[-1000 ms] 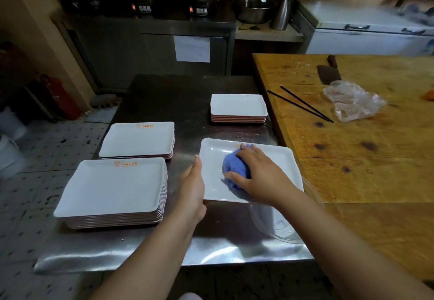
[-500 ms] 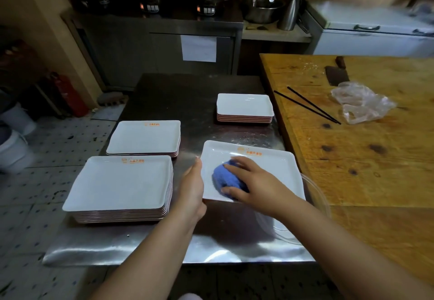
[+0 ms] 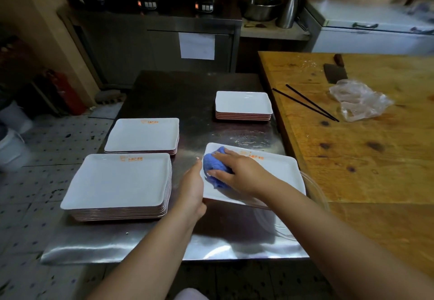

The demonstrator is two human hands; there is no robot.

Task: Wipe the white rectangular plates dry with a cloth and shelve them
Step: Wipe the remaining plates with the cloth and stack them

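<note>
R hand lies palm-down on a blue cloth, fingers spread and curled over the wad, pressing it onto the white plate; fingertips point toward the plate's left edge. Cloth sits on the far-left part of the plate, mostly under the fingers. L hand holds the plate's left edge w/ thumb on top of the rim; the other fingers are hidden under the plate, so can't tell how far they curl. Plate's near edge looks lifted off the steel table, tilted up a bit toward the person. Left of the L hand's fingers, just beside them, a tall stack of plates; beyond that a lower stack. Ahead of the R fingertips, well apart, a third small stack. Right of the R hand, a wooden table w/ black chopsticks and a crumpled plastic bag
</note>
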